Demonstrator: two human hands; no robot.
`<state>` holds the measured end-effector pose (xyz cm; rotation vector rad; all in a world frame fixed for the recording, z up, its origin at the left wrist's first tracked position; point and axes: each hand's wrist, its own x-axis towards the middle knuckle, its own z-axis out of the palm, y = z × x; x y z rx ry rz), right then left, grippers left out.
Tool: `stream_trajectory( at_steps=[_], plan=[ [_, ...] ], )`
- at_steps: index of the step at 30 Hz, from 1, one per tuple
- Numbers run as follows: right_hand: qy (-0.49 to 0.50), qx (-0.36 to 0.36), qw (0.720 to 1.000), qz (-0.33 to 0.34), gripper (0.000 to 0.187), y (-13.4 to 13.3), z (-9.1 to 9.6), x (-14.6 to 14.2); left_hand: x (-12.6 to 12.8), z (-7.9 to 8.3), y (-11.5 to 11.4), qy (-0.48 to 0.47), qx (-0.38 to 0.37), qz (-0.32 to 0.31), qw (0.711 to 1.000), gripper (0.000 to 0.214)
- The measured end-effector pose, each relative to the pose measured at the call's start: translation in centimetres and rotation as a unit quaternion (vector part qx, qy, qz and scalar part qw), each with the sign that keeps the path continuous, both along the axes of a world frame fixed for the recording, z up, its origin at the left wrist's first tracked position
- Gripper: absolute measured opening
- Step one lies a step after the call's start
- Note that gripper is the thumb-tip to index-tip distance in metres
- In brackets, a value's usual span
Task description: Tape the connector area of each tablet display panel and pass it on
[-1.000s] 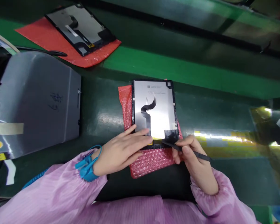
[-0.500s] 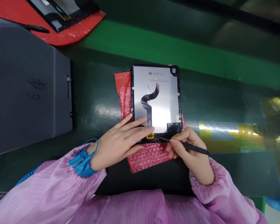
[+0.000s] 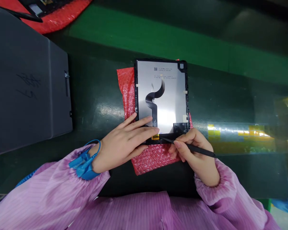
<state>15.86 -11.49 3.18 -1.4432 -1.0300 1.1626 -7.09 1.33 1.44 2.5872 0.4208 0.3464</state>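
Note:
A tablet screen panel (image 3: pixel 169 95) lies back side up on a red bubble-wrap sheet (image 3: pixel 127 92), its silver back crossed by a curved black flex cable (image 3: pixel 153 97). My left hand (image 3: pixel 124 143) lies flat with fingers stretched out, pressing the panel's near left corner. My right hand (image 3: pixel 194 150) pinches a thin black stylus tool (image 3: pixel 194 148) like a pen. The tool's tip touches the panel's near edge beside a small yellow connector (image 3: pixel 155 137). A blue wrist strap (image 3: pixel 85 159) circles my left wrist.
A large grey case (image 3: pixel 26 80) fills the left side. Another red bubble-wrap sheet (image 3: pixel 57 16) with a second panel lies at the top left. A clear film with yellow patches (image 3: pixel 240 137) lies to the right. A green conveyor strip (image 3: pixel 182 41) runs behind.
The view has tilted down, so everything sits higher in the picture. My left fingers stay on the panel, and the tool's tip has shifted slightly left along the near edge.

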Motion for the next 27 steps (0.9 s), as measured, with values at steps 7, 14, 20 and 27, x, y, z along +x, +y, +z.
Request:
stream_trajectory(
  at_steps=[7,14,20,27],
  plan=[
    [0.002,-0.012,1.0,0.003,0.015,-0.01,-0.16,-0.05,0.07,0.31,-0.03,0.005,-0.009,0.001,1.0,0.04],
    [-0.013,-0.022,1.0,0.002,0.016,0.14,-0.02,-0.02,-0.02,0.0,-0.01,-0.001,-0.014,-0.001,1.0,0.041],
    [-0.035,-0.037,0.999,-0.001,0.018,0.33,0.28,-0.11,-0.21,0.04,0.53,-0.007,-0.009,-0.042,0.999,0.031],
    [-0.015,-0.003,0.994,-0.112,0.023,0.09,0.56,0.41,0.24,0.11,-0.28,0.023,0.02,-0.026,0.999,0.043]
  ],
)
